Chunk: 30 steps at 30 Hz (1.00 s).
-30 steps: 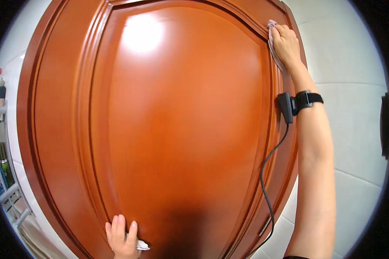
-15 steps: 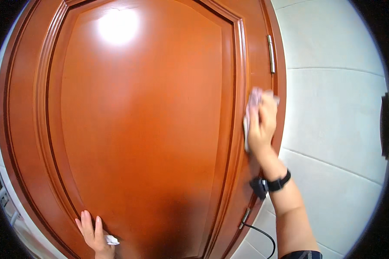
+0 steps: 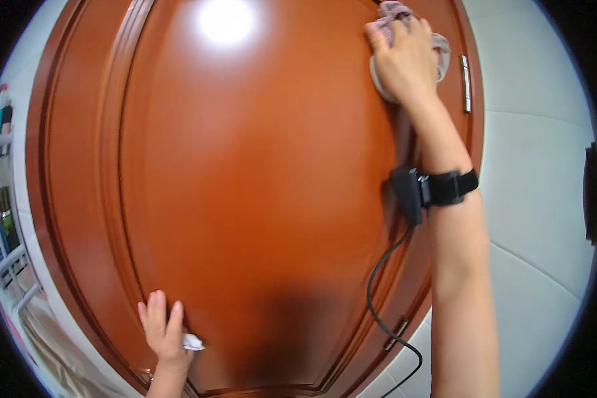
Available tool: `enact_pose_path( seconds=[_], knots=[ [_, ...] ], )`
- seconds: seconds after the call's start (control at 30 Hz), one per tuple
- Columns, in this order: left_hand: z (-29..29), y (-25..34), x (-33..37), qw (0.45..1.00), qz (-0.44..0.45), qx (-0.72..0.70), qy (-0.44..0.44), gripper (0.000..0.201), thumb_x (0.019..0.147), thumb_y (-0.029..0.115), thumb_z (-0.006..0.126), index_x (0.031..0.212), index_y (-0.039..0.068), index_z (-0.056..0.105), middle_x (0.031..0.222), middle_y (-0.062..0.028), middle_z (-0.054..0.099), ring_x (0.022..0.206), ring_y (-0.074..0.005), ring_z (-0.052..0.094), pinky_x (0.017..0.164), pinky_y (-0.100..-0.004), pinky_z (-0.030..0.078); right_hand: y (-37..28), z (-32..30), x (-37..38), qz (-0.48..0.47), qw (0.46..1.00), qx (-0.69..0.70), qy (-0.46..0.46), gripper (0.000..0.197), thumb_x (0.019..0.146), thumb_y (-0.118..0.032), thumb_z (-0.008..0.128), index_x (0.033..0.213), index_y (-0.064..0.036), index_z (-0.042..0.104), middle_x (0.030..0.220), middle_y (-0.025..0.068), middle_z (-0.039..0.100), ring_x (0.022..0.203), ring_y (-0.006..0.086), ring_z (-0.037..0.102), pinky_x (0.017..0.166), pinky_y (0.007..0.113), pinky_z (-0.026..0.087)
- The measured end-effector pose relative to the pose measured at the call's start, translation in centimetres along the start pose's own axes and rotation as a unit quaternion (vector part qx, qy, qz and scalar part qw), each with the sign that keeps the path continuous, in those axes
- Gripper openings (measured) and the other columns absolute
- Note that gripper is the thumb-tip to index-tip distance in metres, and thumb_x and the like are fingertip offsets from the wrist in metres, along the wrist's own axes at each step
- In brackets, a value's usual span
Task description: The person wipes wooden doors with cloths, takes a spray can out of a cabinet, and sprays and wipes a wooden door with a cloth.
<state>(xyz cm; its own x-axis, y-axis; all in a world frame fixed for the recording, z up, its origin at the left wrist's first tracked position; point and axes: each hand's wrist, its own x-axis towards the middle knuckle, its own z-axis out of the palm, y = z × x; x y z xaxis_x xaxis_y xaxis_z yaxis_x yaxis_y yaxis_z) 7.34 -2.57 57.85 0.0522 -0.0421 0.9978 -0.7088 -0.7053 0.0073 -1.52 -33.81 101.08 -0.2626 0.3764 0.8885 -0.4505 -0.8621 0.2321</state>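
Observation:
At the upper right of a reddish-brown wooden door (image 3: pixel 245 179), my right hand (image 3: pixel 408 63) presses a crumpled pinkish-grey cloth (image 3: pixel 397 12) against the raised moulding. The fingers bend over the cloth, and part of it spreads out past both sides of the hand. Low on the door's left side, my left hand (image 3: pixel 162 328) lies against the wood with fingers spread and stretched upward. A small crumpled white piece, like tissue (image 3: pixel 193 342), pokes out beside that hand; whether the hidden thumb grips it I cannot tell.
A black strap (image 3: pixel 450 188) with a small device sits on my right wrist, and its black cable (image 3: pixel 371 298) hangs down. Metal hinges (image 3: pixel 466 83) line the door's right edge beside a white tiled wall (image 3: pixel 530 172). Bottles (image 3: pixel 5 215) stand on a rack at the far left.
My right hand has moved upward along the door's right side with the cloth, and the arm is more extended. The whole view has shifted slightly; my left hand stays low on the door.

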Motion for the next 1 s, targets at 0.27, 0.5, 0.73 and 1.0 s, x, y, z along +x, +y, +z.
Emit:
enact_pose_path(
  seconds=[0.27,0.5,0.73,1.0],
  knots=[
    [-0.6,-1.2,-0.5,0.999,0.020,-0.005,-0.031,0.037,0.081,0.015,0.058,0.117,0.010,0.064,0.134,-0.0218,0.051,0.124,-0.0368,0.049,0.108,-0.0514,0.028,-11.2,0.6,5.6,-0.049,0.991,0.108,0.056,0.035,0.089,-0.035,0.054,0.100,-0.0036,0.065,0.118,0.0174,0.055,0.123,0.0329,0.040,0.099,0.046,0.036],
    [-1.6,-2.5,-0.3,0.987,0.026,-0.142,-0.070,0.035,0.076,0.012,0.063,0.110,0.009,0.068,0.132,-0.0187,0.053,0.122,-0.0345,0.052,0.105,-0.0554,0.032,-20.3,-1.2,6.3,-0.097,0.971,0.210,0.057,0.036,0.092,-0.030,0.047,0.102,-0.0004,0.064,0.120,0.0116,0.055,0.125,0.0335,0.040,0.103,0.045,0.032],
    [-5.2,-6.0,0.3,0.966,0.038,-0.252,-0.053,0.027,0.075,0.007,0.062,0.101,0.007,0.068,0.118,-0.0142,0.063,0.115,-0.0321,0.058,0.101,-0.0531,0.040,-28.6,-4.3,-2.5,-0.169,0.970,0.172,0.040,0.048,0.084,-0.034,0.059,0.115,0.0018,0.059,0.137,0.0120,0.047,0.134,0.0315,0.035,0.093,0.052,0.036],
    [-9.7,-13.4,-2.0,0.999,-0.031,0.003,0.010,0.031,0.073,-0.001,0.058,0.103,0.005,0.066,0.119,-0.0132,0.062,0.116,-0.0331,0.056,0.104,-0.0547,0.036,-27.4,-14.2,-24.6,-0.301,0.698,0.526,-0.382,0.038,0.079,-0.014,0.058,0.116,-0.0070,0.062,0.129,0.0070,0.056,0.108,0.0210,0.059,0.074,0.034,0.047]
  ],
)
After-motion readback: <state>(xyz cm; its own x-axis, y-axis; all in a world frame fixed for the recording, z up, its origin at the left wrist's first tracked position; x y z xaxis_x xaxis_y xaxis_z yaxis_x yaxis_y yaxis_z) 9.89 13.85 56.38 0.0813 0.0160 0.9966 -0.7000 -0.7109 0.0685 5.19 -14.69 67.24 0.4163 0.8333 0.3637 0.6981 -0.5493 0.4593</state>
